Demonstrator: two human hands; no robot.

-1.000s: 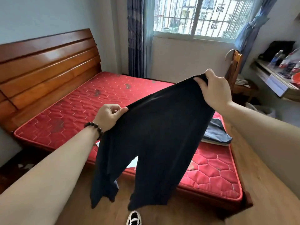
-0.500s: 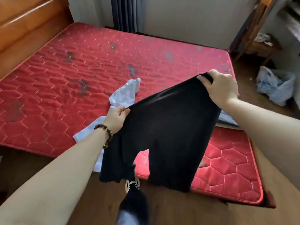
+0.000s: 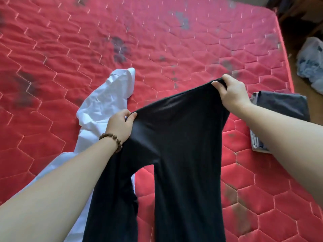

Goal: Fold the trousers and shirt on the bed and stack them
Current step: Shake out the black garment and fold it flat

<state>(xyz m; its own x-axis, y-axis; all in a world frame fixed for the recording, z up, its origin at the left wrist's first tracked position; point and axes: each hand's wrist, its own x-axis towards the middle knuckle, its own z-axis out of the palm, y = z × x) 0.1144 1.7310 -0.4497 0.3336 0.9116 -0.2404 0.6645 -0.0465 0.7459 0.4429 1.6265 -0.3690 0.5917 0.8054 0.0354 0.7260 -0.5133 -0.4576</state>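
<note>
Black trousers [image 3: 176, 145] hang spread by the waistband above the red quilted mattress [image 3: 157, 42], both legs dropping toward the bottom of the view. My left hand [image 3: 119, 125], with a bead bracelet at the wrist, pinches the waistband's left end. My right hand [image 3: 229, 92] grips the waistband's right end, a little higher and farther out. A crumpled white shirt [image 3: 106, 100] lies on the mattress to the left, partly hidden under my left arm and the trousers.
A folded dark grey garment [image 3: 283, 105] on a lighter piece lies at the mattress's right edge. Beyond that edge is wooden floor with a pale plastic bag [image 3: 312, 67]. Grey stains mark the mattress.
My view has tilted down and closed in over the mattress. The trousers, still held at both waistband ends, now hang over the bed rather than over the floor in front of it.
</note>
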